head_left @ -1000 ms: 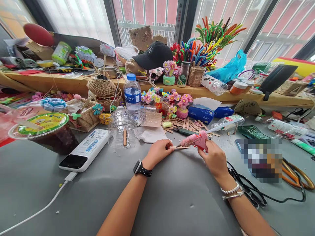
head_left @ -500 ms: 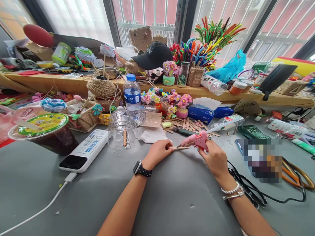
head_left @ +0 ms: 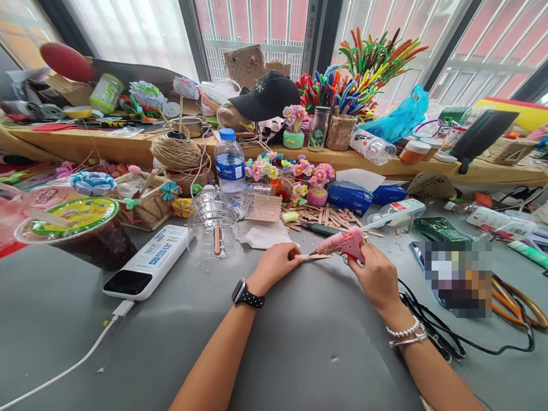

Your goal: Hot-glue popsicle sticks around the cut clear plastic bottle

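Observation:
Between the fingertips of my left hand [head_left: 277,264] is one end of a wooden craft stick [head_left: 319,256], held low over the grey table. My right hand [head_left: 377,277] is wrapped round the handle of a pink hot glue gun [head_left: 345,244]. The gun points left, its nozzle right above the stick; whether it touches is too small to tell. A clear glue stick comes out of the gun's rear. Behind it lie a pile of loose craft sticks [head_left: 327,218] and a dark-handled cutter [head_left: 319,229].
A cut clear plastic bottle [head_left: 213,228] with a stick on it stands left of a white tissue [head_left: 265,234]. Further left are a white power bank [head_left: 148,262] and a lidded drink cup [head_left: 85,234]. Black cable [head_left: 432,325] and orange-handled scissors [head_left: 514,299] lie at right.
My right hand and the glue gun have shifted slightly to the right, the nozzle moving along the stick. My left hand stays in place with the stick.

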`<state>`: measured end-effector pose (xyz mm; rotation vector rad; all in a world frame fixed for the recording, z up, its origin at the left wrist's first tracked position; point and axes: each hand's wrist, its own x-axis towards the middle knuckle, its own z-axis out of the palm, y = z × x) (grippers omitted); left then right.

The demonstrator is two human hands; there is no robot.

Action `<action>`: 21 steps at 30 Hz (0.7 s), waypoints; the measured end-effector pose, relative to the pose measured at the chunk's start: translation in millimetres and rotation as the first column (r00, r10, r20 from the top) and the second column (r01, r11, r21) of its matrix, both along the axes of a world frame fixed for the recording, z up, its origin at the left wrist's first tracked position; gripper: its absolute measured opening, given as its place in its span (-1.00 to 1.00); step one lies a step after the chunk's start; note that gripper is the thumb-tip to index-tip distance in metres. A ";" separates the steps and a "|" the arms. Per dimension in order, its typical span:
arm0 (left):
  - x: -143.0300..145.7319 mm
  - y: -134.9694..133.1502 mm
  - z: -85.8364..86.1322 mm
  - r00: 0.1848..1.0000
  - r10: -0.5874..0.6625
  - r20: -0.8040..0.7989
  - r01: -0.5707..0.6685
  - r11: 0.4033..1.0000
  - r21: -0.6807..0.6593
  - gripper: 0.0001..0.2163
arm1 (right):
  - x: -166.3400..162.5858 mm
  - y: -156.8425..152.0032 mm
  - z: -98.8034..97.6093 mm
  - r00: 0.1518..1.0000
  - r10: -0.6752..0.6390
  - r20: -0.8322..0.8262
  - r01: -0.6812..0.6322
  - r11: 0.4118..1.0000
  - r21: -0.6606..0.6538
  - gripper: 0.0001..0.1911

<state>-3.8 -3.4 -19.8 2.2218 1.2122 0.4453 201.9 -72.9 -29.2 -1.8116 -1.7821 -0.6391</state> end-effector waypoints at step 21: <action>0.6 -0.3 1.5 1.000 0.006 -0.001 -0.006 1.000 -0.031 -0.80 | 2.2 -1.0 0.6 0.999 -0.005 -0.032 0.005 1.000 -0.006 -0.83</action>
